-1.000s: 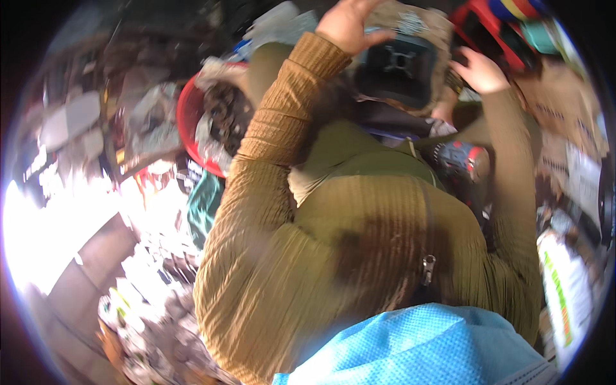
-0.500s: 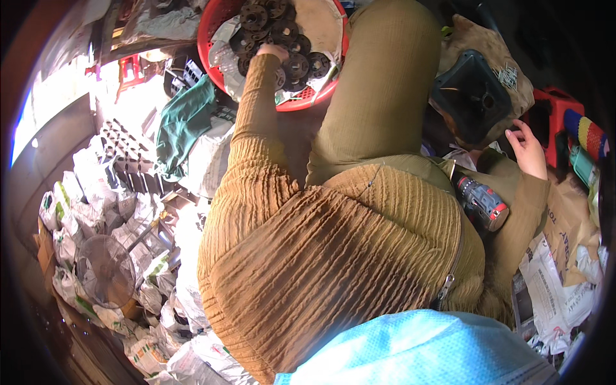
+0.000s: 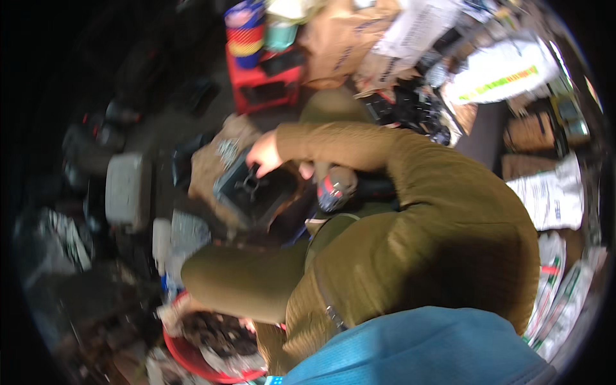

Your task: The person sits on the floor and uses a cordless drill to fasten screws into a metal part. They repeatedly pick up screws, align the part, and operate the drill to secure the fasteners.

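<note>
My right hand (image 3: 266, 155) reaches over a dark square tray (image 3: 234, 196), fingers curled together. A dark spoked shape (image 3: 250, 183) shows just under the fingertips; blur hides whether they grip it. Beside the tray's far edge lies a pile of silver screws (image 3: 228, 151) on a brown sheet (image 3: 204, 172). A cordless drill (image 3: 333, 189) with red and grey parts rests by my lap. My left hand (image 3: 248, 325) is at the red basket (image 3: 176, 350) of dark round parts (image 3: 218, 333), mostly hidden by my leg and sleeve; its fingers do not show clearly.
A red stool (image 3: 266, 86) stands beyond the tray, with a blue, red and yellow item (image 3: 245, 35) on it. Paper sacks (image 3: 346, 38) and white bags (image 3: 500, 70) lie at the far right. A grey-white container (image 3: 128, 189) stands to the left.
The view has swung to the right, so the tray now sits near the middle and the basket at lower left. My right hand has moved from beside the tray to over it.
</note>
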`<action>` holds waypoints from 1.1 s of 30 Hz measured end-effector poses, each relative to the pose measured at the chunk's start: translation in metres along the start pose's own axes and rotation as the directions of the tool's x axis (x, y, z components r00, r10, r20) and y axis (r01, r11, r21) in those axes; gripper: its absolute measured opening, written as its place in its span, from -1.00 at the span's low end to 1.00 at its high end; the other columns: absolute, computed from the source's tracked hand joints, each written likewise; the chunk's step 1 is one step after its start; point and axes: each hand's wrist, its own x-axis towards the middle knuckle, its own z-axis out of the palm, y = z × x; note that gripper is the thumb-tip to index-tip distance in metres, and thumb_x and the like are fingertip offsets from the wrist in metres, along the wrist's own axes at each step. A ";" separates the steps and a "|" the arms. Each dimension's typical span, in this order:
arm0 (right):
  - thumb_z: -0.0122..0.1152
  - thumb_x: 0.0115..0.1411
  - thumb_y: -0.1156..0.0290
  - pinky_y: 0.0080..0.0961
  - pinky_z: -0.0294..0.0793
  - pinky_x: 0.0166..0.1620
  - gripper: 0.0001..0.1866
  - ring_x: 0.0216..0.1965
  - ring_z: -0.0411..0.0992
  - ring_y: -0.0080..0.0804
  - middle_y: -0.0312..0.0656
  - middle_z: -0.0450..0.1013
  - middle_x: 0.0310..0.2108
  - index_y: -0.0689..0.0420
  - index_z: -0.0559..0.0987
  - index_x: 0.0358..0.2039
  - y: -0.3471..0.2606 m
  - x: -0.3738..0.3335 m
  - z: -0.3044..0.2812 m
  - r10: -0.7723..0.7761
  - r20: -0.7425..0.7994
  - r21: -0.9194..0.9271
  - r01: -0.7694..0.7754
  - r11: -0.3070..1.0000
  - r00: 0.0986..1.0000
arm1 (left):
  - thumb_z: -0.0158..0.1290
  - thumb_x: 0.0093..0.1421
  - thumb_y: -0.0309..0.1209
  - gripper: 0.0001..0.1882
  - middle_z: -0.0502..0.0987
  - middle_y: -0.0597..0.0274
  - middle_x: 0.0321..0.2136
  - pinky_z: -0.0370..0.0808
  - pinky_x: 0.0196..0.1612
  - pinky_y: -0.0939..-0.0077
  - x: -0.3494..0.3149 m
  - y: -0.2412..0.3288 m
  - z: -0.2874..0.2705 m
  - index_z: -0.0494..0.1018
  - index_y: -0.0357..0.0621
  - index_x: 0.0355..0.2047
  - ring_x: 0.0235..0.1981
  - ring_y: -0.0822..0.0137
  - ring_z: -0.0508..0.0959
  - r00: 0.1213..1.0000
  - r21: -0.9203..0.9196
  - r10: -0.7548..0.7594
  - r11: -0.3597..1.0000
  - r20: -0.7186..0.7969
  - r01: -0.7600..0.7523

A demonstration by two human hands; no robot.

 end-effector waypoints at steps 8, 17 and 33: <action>0.22 0.10 0.10 -0.22 0.47 -0.10 -0.54 -0.17 0.51 -0.15 -0.11 0.55 -0.26 0.08 0.53 -0.04 -0.004 -0.007 -0.011 -0.033 -0.141 0.089 0.045 0.995 0.989 | 0.07 0.05 -0.09 -0.14 0.12 -0.28 0.22 0.17 0.25 -0.07 -0.025 0.123 -0.076 0.02 -0.22 0.28 0.22 -0.25 0.16 0.983 -0.587 0.101 0.791 -0.151 -0.172; 0.23 0.09 0.15 -0.24 0.48 -0.17 -0.62 -0.23 0.52 -0.17 -0.13 0.56 -0.33 0.05 0.57 -0.11 0.003 -0.017 -0.010 -0.077 -0.252 0.091 0.102 0.991 0.965 | 0.04 0.08 -0.20 -0.17 0.00 -0.39 0.25 0.07 0.29 -0.17 -0.138 0.287 -0.221 0.00 -0.43 0.25 0.26 -0.39 0.04 0.784 -0.879 0.459 0.012 -0.418 -0.476; 0.17 0.22 0.21 -0.30 0.62 -0.35 -0.56 -0.38 0.57 -0.18 0.03 0.52 -0.23 0.27 0.44 -0.01 -0.002 -0.024 -0.012 0.081 -0.154 0.987 0.157 -0.028 0.985 | -0.18 0.33 -0.10 -0.49 0.36 0.04 0.13 0.49 0.02 -0.08 -0.155 0.475 -0.012 0.25 -0.11 0.18 0.14 0.02 0.39 0.352 -0.799 0.720 0.568 0.599 0.198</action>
